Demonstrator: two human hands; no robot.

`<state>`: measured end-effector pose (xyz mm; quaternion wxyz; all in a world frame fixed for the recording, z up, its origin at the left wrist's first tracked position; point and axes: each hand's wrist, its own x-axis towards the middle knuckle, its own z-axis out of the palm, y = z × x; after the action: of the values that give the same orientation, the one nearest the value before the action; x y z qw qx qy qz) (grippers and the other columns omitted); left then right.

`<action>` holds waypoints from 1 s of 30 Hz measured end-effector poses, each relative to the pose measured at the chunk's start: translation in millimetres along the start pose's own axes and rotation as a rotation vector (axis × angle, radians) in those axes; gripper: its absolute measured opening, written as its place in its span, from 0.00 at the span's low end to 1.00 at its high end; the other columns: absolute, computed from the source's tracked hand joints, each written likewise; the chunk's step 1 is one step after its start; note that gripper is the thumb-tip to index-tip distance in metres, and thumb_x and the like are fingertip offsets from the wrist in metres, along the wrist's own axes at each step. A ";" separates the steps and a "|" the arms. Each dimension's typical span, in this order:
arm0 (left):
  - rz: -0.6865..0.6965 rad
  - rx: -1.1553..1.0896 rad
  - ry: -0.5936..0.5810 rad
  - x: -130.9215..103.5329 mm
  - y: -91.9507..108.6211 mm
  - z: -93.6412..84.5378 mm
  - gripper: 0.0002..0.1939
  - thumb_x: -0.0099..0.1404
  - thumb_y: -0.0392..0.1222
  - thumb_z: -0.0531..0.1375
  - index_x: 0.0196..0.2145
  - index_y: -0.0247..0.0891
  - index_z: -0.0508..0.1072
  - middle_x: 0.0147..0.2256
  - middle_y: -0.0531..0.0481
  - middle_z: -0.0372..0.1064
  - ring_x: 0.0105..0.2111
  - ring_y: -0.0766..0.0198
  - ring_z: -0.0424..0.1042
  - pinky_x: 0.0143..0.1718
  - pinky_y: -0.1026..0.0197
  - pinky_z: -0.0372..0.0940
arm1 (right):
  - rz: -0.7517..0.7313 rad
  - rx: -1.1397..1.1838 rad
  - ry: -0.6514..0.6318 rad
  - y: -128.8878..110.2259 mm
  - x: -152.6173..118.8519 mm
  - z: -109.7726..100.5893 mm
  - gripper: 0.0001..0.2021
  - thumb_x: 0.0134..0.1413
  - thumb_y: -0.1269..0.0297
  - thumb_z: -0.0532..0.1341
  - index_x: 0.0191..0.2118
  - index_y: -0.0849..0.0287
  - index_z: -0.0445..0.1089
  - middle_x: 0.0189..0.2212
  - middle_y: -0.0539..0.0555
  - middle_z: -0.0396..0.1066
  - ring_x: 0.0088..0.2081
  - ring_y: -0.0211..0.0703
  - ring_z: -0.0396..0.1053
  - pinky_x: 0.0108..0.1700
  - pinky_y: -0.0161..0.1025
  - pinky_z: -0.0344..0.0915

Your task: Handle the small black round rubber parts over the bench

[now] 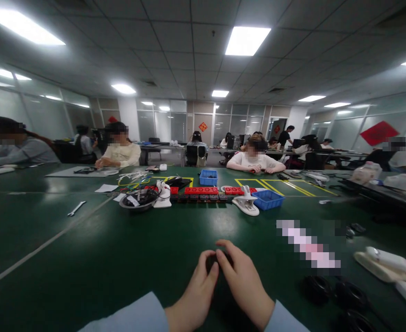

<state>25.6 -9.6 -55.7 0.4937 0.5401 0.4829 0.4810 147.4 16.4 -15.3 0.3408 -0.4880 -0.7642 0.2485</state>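
My left hand [196, 287] and my right hand [243, 279] meet over the green table in front of me, thumbs and fingers curled inward. Between them is a small black object [212, 261], mostly covered by the fingers, so its kind does not show. Both hands are closed around it. On the table to the right of my right hand are black ring-shaped pieces, one nearer the hand [316, 288] and others beside it [350, 294]. Beyond these lies a blurred-out pinkish strip [308, 245].
Across the table stand a row of red and black blocks [203, 191], white clamp-like stands [247, 203], a blue bin [268, 199] and a dark bowl of cables [138, 198]. A wrench [76, 209] lies left. A white device [387, 263] sits right. A person [256, 159] works opposite.
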 end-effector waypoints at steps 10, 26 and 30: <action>0.252 0.418 -0.123 -0.8 11.4 -15.5 0.19 0.54 0.53 0.61 0.36 0.34 0.69 0.31 0.49 0.68 0.30 0.60 0.65 0.31 0.62 0.57 | 0.128 0.004 -0.107 9.6 0.3 3.4 0.25 0.59 0.48 0.40 0.24 0.57 0.64 0.25 0.55 0.68 0.30 0.45 0.66 0.34 0.39 0.57; -0.157 -0.127 -0.260 11.1 3.8 -21.0 0.35 0.46 0.77 0.47 0.23 0.37 0.60 0.11 0.61 0.50 0.10 0.74 0.48 0.11 0.69 0.45 | -0.169 0.147 -0.110 -8.6 -6.1 -13.8 0.17 0.42 0.69 0.64 0.41 0.59 0.65 0.34 0.52 0.66 0.35 0.40 0.64 0.35 0.35 0.60; -0.019 -0.012 -0.196 7.1 -1.6 -16.6 0.41 0.43 0.79 0.46 0.31 0.34 0.63 0.15 0.57 0.57 0.12 0.71 0.55 0.13 0.68 0.50 | -0.055 0.120 -0.059 -2.0 -6.8 -6.6 0.12 0.41 0.61 0.65 0.29 0.60 0.63 0.21 0.45 0.60 0.24 0.35 0.58 0.25 0.31 0.52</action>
<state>9.5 -1.3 -56.2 0.5465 0.5769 0.4344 0.4240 153.3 9.6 -11.5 0.3535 -0.4379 -0.7707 0.2988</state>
